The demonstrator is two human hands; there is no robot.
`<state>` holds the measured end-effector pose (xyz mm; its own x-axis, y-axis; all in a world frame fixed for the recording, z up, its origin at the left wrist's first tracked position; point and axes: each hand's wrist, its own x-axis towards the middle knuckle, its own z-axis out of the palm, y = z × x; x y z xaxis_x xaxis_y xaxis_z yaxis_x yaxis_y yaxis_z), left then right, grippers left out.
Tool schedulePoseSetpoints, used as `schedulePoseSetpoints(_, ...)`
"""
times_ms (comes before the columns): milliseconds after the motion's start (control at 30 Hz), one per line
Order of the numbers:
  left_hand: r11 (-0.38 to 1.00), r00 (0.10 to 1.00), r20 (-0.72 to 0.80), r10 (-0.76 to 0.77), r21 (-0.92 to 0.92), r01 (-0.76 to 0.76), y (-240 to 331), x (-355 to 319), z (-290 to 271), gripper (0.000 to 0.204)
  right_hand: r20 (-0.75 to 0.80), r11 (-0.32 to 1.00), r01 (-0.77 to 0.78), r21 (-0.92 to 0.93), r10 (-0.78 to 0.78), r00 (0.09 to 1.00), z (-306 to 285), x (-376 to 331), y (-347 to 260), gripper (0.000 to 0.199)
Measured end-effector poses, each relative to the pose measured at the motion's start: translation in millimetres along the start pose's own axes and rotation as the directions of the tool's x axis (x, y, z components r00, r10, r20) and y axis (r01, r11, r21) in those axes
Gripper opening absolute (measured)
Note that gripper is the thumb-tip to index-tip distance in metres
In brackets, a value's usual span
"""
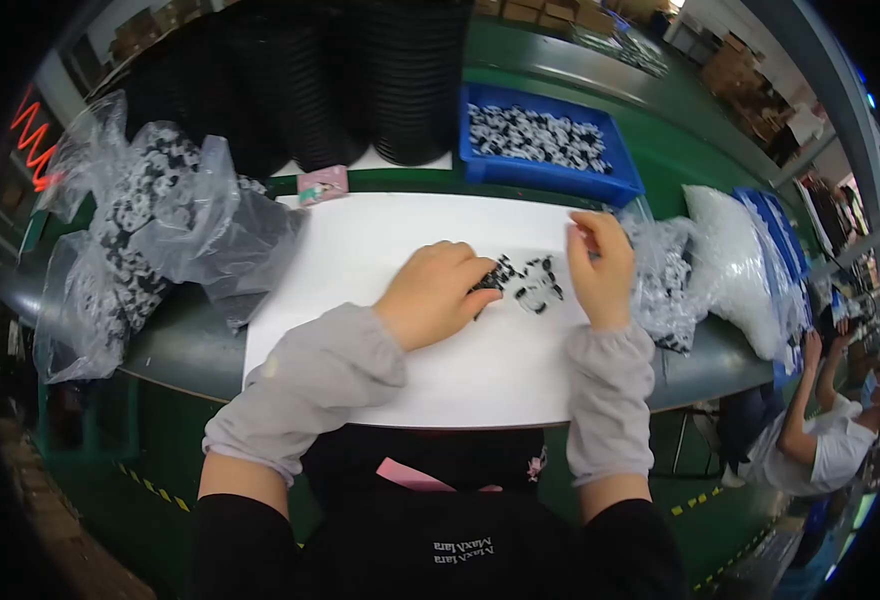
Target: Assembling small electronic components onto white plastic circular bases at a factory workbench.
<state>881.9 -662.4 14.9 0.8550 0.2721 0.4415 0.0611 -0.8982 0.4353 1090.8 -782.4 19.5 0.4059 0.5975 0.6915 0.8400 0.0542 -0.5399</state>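
Note:
My left hand rests low over the middle of a white board, its fingers curled round small black plastic parts that show between thumb and forefinger. To the right of it, several loose black and clear parts lie scattered on the board. My right hand is raised at the board's right side, fingers bent in toward the thumb. Whatever its fingertips may hold is too small or hidden to make out. Grey sleeve covers wrap both forearms.
A blue bin of black and white parts stands behind the board. Left is a clear plastic bag of similar parts; right, another bag and a white sack. Tall black stacks and a pink packet sit behind. Another person works at right.

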Motion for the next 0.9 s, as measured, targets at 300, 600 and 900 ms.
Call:
schedulePoseSetpoints(300,0.916,0.887,-0.243,-0.392,-0.187,0.354,-17,-104,-105,0.018,-0.140,0.834,-0.445,-0.326,0.423,0.895,-165,13,125,0.017)
schedulePoseSetpoints(600,0.786,0.800,-0.204,-0.565,-0.429,0.446,-32,-147,-83,0.017,0.391,0.625,-0.174,-0.761,0.656,0.646,-128,27,128,0.052)
schedulePoseSetpoints(900,0.774,0.821,-0.167,-0.546,-0.476,0.418,-27,-140,-67,0.018,0.303,0.559,0.057,-0.827,0.358,0.883,-106,-23,147,0.064)
